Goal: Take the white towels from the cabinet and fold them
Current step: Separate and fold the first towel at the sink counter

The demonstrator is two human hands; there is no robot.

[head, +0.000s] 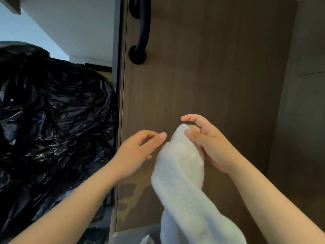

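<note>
A white fluffy towel (182, 182) hangs bunched in front of the brown wooden cabinet door (211, 76). My right hand (209, 143) pinches its top end between thumb and fingers, and the rest trails down past the lower edge of the view. My left hand (139, 148) hovers just left of the towel's top, fingers curled and apart, holding nothing. A small gap separates its thumb tip from the cloth.
A large black plastic bag (52, 120) fills the space left of the door. A black handle (140, 32) is fixed near the door's upper left edge. A brown side panel (302, 103) stands on the right. White material (146, 240) peeks in at the bottom.
</note>
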